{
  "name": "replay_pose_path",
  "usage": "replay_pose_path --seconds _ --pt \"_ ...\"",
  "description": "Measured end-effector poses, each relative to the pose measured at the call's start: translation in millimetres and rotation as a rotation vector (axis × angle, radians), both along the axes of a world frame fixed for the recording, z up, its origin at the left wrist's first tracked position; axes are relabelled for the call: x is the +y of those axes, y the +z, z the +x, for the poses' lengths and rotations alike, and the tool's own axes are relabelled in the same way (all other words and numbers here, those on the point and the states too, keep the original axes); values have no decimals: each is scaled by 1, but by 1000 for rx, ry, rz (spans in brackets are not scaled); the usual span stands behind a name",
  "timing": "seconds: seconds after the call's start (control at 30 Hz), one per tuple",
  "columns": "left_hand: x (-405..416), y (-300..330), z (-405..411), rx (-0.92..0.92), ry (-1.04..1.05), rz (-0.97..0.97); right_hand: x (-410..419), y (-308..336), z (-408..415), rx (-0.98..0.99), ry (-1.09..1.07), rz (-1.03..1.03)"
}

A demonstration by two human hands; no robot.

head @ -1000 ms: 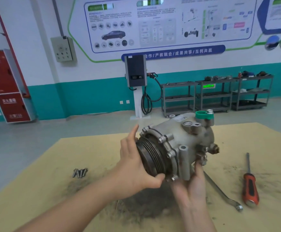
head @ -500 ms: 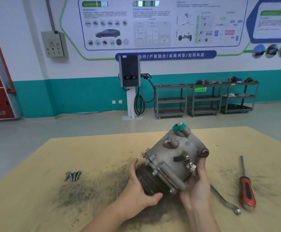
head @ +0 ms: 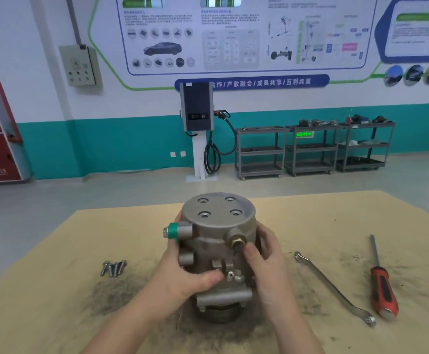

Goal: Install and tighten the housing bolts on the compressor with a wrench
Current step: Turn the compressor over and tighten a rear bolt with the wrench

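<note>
1. Fingers (head: pixel 209 278) of left hand (head: pixel 182 274) wrap the near-left side of the compressor (head: pixel 218 249), thumb across the front; right hand (head: pixel 267 264) clasps the right side, thumb by the brass fitting (head: pixel 237 240). Both grip it, likely to steady it on end.
2. Compressor stands upright mid-desk (head: pixel 310 221), pulley end down on the dark grit, flat end cap up: probably so the bolt holes face up.
3. Grey cast metal, four empty holes (head: pixel 204 215) in the cap, green-capped port on the left.
4. Bolts (head: pixel 113 267) in a loose bunch, left, untouched.
5. Wrench (head: pixel 333 286) and red screwdriver (head: pixel 383 287) right, within reach.
6. Far back: carts, wall charger.
</note>
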State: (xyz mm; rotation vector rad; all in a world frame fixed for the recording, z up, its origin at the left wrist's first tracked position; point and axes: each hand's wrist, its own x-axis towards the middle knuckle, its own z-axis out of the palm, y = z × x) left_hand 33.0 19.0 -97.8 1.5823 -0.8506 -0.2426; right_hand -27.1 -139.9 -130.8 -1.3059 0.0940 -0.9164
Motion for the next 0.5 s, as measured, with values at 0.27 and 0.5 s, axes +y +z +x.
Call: replay_pose_path --seconds 0.27,0.5 --pt "-26 -7 -6 28 208 -117 -20 19 5 176 177 -10" --pt "-39 -1 -1 -91 187 -24 -26 11 4 222 183 12"
